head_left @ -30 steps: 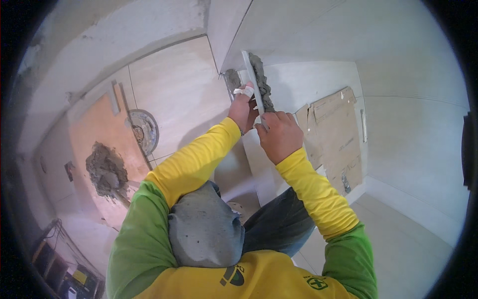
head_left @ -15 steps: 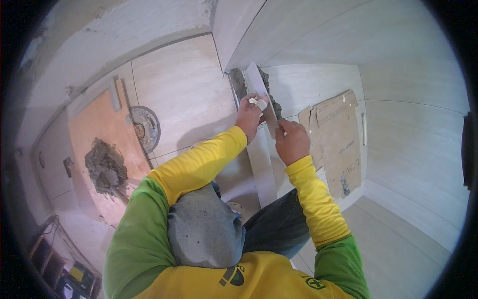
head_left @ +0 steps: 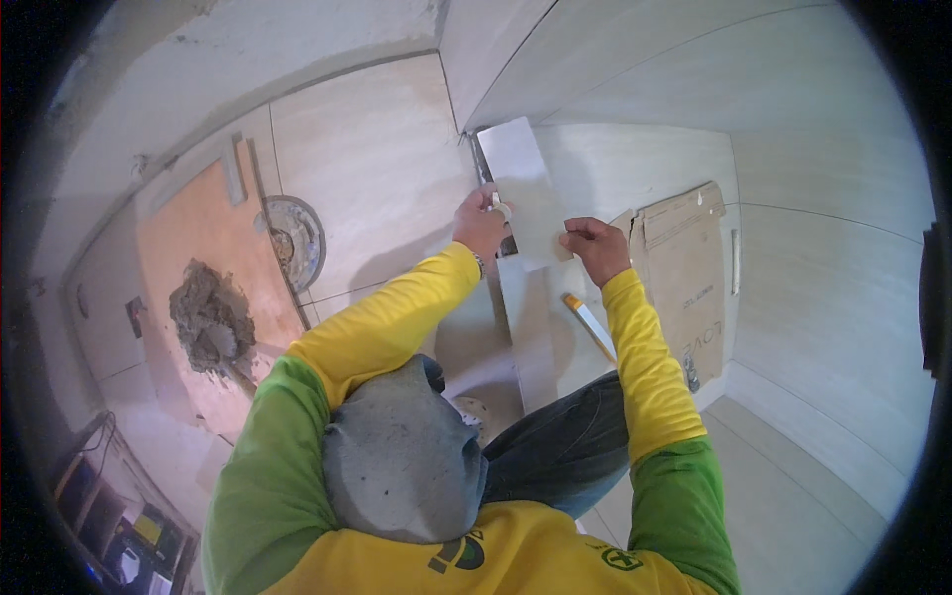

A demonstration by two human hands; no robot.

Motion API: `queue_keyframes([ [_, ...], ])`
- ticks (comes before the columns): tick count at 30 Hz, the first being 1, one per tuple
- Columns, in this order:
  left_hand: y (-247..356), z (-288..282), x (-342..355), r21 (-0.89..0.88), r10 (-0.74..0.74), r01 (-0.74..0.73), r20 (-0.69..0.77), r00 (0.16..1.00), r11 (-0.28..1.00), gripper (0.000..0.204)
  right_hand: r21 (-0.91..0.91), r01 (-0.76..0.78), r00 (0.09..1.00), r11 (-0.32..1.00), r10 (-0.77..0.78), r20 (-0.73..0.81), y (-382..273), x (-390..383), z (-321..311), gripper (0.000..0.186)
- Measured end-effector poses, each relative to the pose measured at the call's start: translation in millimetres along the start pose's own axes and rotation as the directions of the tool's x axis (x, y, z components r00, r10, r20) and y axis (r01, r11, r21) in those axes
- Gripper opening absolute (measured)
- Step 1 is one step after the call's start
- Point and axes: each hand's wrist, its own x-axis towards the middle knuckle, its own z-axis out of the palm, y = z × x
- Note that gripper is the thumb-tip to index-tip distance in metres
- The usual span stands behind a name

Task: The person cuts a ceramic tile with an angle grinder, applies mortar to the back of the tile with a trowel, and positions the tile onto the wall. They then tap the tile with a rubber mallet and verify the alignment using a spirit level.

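A short pale tile strip lies nearly flat over the mortar-filled gap in the floor, a dark slit showing along its left edge. My left hand is at that edge, its fingers closed on a small white plastic piece whose exact kind I cannot make out. At the strip's near right corner my right hand pinches the tile edge between thumb and fingers. Toward me, a second tile strip continues in the same line. The mortar beneath the short strip is mostly hidden.
On the left a wooden board bears a mortar heap with a trowel stuck in it. A round floor drain sits beside it. To the right are a yellow-and-white stick-shaped tool and flattened cardboard. Tiled walls rise behind.
The tile strip has gone from tilted on its edge to nearly flat, covering mortar that showed before. My right hand has shifted slightly right and up, and the yellow-and-white tool has come into view.
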Motion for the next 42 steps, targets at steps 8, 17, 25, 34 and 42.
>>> queue_keyframes([
  [8,6,-17,13,0.128,-0.01,0.015,-0.042,0.999,0.992,0.027,0.166,-0.14,0.987,0.976,0.124,0.107,6,15,18,0.031],
  [17,4,-28,35,0.508,0.203,-0.127,-0.097,0.974,0.852,0.028,0.237,-0.235,0.965,0.943,0.197,0.175,21,40,35,0.03],
  [25,-13,-42,65,0.461,0.179,-0.144,-0.033,0.983,0.876,0.033,0.104,-0.181,0.981,0.978,0.171,0.096,51,56,49,0.033],
  [34,1,-36,69,0.409,0.166,-0.133,-0.047,0.985,0.903,0.044,-0.198,-0.004,0.999,0.98,0.01,0.033,28,42,52,0.049],
  [42,13,-36,62,0.708,0.301,-0.246,0.049,0.952,0.663,0.048,-0.372,0.065,0.996,0.926,-0.039,0.078,19,36,56,0.053],
])
